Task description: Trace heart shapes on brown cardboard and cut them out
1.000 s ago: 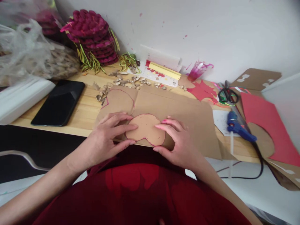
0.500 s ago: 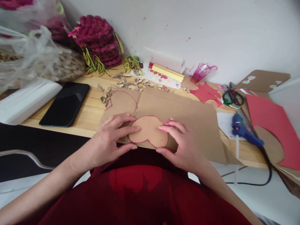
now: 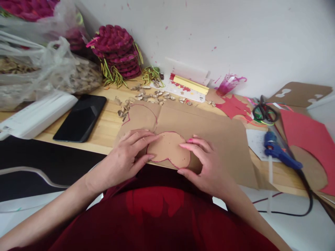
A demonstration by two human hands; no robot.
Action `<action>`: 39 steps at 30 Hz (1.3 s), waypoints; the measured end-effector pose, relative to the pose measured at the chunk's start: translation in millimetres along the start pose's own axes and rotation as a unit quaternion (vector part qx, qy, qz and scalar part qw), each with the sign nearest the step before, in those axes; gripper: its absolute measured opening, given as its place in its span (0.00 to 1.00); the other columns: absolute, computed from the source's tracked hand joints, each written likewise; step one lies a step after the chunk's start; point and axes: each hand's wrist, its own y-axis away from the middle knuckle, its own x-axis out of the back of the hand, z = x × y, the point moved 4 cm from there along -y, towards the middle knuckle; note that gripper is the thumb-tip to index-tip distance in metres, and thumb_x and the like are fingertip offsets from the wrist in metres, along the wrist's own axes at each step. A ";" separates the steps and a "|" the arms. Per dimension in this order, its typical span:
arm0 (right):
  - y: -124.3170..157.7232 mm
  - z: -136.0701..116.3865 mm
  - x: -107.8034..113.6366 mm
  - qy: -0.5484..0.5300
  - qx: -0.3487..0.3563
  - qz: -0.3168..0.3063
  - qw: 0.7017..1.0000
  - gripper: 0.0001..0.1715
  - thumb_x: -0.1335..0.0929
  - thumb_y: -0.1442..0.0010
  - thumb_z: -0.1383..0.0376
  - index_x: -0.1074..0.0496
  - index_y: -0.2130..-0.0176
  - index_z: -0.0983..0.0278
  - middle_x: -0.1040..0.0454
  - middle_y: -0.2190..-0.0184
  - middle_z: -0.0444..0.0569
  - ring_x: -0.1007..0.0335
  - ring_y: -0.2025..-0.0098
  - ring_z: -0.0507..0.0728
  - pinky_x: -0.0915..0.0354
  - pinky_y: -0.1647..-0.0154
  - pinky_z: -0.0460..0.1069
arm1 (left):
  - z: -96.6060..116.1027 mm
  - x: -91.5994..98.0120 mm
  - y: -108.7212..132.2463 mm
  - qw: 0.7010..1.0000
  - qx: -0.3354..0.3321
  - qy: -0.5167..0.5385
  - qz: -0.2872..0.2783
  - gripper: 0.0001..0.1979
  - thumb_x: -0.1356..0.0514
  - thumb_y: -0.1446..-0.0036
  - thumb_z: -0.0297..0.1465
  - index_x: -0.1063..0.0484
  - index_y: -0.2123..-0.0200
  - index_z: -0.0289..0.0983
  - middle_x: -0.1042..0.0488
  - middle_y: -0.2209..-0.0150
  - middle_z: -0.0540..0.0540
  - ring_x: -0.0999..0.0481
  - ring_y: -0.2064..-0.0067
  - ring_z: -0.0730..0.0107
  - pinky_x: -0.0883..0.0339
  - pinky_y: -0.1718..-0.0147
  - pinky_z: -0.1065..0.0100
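Observation:
A rounded cardboard cut-out (image 3: 169, 149) with a pink drawn edge lies on a large brown cardboard sheet (image 3: 217, 139) at the desk's near edge. My left hand (image 3: 127, 158) holds the cut-out's left side, fingers over it and thumb under. My right hand (image 3: 206, 162) grips its right side the same way, fingertips resting on top. Both hands pinch the piece against the sheet.
A black phone (image 3: 82, 118) lies to the left, beside a white box (image 3: 34, 113) and plastic bags (image 3: 39, 73) of shells. Loose shells (image 3: 146, 96), magenta woven pieces (image 3: 116, 50), a pink cup (image 3: 227, 84), scissors (image 3: 264, 111), a blue glue gun (image 3: 280, 153) and red paper (image 3: 306, 139) sit behind and right.
The view has shifted so everything sits slightly right and lower. Both hands stay on the cut-out; the left fingers have curled a little closer to its edge.

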 end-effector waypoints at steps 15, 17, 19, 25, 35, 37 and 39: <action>2.6 1.3 -0.1 -0.007 -0.001 0.008 1.000 0.33 0.26 0.38 0.51 0.32 0.39 0.57 0.32 0.39 0.60 0.40 0.31 0.72 0.38 0.35 0.71 | 2.0 4.0 -1.6 0.999 0.041 0.009 0.020 0.30 0.37 0.33 0.40 0.39 0.31 0.46 0.34 0.35 0.42 0.31 0.35 0.56 0.36 0.34 0.54; 2.1 1.2 -0.2 -0.005 0.000 0.009 1.000 0.33 0.26 0.38 0.51 0.32 0.39 0.57 0.31 0.39 0.60 0.40 0.31 0.72 0.37 0.35 0.71 | 2.3 4.2 -1.3 0.999 0.040 0.011 0.020 0.29 0.36 0.33 0.39 0.37 0.33 0.45 0.34 0.35 0.42 0.32 0.35 0.57 0.36 0.34 0.55; 1.6 1.2 -0.4 -0.004 0.002 0.011 1.000 0.33 0.26 0.38 0.51 0.32 0.39 0.58 0.31 0.39 0.60 0.39 0.31 0.72 0.37 0.36 0.71 | 2.1 4.0 -1.1 0.999 0.042 0.012 0.022 0.27 0.36 0.33 0.39 0.36 0.34 0.44 0.33 0.35 0.41 0.31 0.35 0.58 0.36 0.35 0.56; 1.1 0.9 -0.5 -0.009 0.001 0.012 1.000 0.32 0.26 0.38 0.52 0.32 0.39 0.58 0.31 0.39 0.60 0.40 0.31 0.72 0.37 0.35 0.70 | 1.1 2.1 -0.6 0.999 0.034 0.003 0.022 0.27 0.36 0.34 0.40 0.35 0.34 0.43 0.31 0.37 0.41 0.30 0.36 0.57 0.35 0.36 0.53; 1.8 1.5 0.2 -0.005 0.006 0.015 1.000 0.32 0.26 0.38 0.52 0.33 0.39 0.57 0.31 0.40 0.60 0.39 0.32 0.72 0.37 0.36 0.72 | -0.7 0.1 -0.5 1.000 0.020 0.006 0.015 0.23 0.37 0.33 0.39 0.29 0.37 0.44 0.32 0.38 0.40 0.31 0.37 0.55 0.35 0.38 0.52; 2.0 1.4 0.1 -0.003 0.008 0.014 1.000 0.32 0.26 0.38 0.52 0.33 0.39 0.58 0.31 0.40 0.60 0.39 0.32 0.72 0.37 0.35 0.71 | -0.8 -0.3 -0.2 1.000 0.019 0.006 0.014 0.22 0.37 0.33 0.39 0.29 0.37 0.43 0.32 0.38 0.40 0.31 0.37 0.55 0.35 0.38 0.52; 2.0 1.4 0.2 -0.001 0.010 0.014 1.000 0.32 0.26 0.37 0.51 0.33 0.39 0.58 0.31 0.40 0.61 0.39 0.32 0.72 0.37 0.36 0.71 | -0.8 0.0 0.1 1.000 0.019 0.007 0.015 0.22 0.37 0.33 0.39 0.28 0.38 0.43 0.31 0.38 0.40 0.31 0.37 0.55 0.34 0.38 0.52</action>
